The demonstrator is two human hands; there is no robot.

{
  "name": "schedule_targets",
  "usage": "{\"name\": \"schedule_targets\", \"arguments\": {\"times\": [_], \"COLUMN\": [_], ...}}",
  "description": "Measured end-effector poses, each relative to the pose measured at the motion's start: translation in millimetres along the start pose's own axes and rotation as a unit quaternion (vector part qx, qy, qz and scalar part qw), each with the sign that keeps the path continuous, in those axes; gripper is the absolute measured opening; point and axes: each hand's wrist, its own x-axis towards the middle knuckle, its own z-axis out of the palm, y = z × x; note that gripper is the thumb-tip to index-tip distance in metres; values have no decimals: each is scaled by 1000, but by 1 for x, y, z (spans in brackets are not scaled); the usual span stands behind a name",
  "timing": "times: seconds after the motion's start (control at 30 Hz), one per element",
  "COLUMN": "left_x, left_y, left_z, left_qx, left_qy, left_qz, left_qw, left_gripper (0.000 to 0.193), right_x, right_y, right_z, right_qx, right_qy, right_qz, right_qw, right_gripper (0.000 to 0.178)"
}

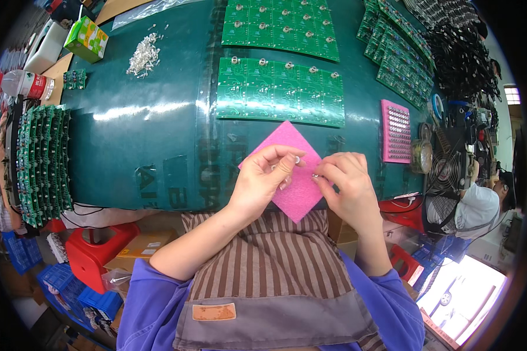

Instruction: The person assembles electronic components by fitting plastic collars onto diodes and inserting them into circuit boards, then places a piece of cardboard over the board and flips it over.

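Observation:
A square of pink foam [298,202] lies turned cornerwise on the bench in front of me, its lower corner at the table's near edge. Over its left side, my left hand [262,180] pinches a small silver metal part [297,159] between thumb and forefinger. Its other fingers curl inward, and a bit of something shiny shows near them. My right hand [351,182], at the foam's right side, grips another small metal part [316,175] in its fingertips. Just beyond the foam lies a green circuit board panel [281,96] with silver round parts along its far edge.
A second green panel [281,26] lies farther back. Stacked boards [401,55] are at the far right, above a pink foam block [396,131] holding rows of metal parts. Leftward are a pile of small clear-silver pieces [144,55], a drink carton [86,40] and upright boards [44,164].

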Motion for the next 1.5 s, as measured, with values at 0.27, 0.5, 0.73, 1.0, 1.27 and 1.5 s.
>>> {"name": "schedule_targets", "arguments": {"times": [0.27, 0.5, 0.73, 1.0, 1.27, 1.5], "left_x": [0, 0, 0, 0, 0, 0], "left_y": [-2, -1, -1, 2, 2, 2], "left_z": [2, -2, -1, 3, 3, -6], "left_qx": [10, -21, -25, -22, -20, -46], "left_qy": [21, -5, 0, 9, 7, -26], "left_qz": [7, -4, 0, 5, -6, -25], "left_qw": [1000, 1000, 1000, 1000, 1000, 998], "left_gripper": [19, 16, 15, 15, 26, 39], "right_x": [9, 16, 17, 18, 22, 38], "right_y": [-9, -9, -8, -8, -6, 9], "right_z": [-2, 14, 14, 10, 8, 10], "right_qx": [150, 353, 359, 339, 304, 321], "right_qy": [92, 99, 83, 82, 68, 25], "right_qz": [52, 109, 116, 118, 41, 11], "right_qw": [983, 924, 922, 930, 949, 947], "right_gripper": [11, 11, 12, 12, 12, 11]}}
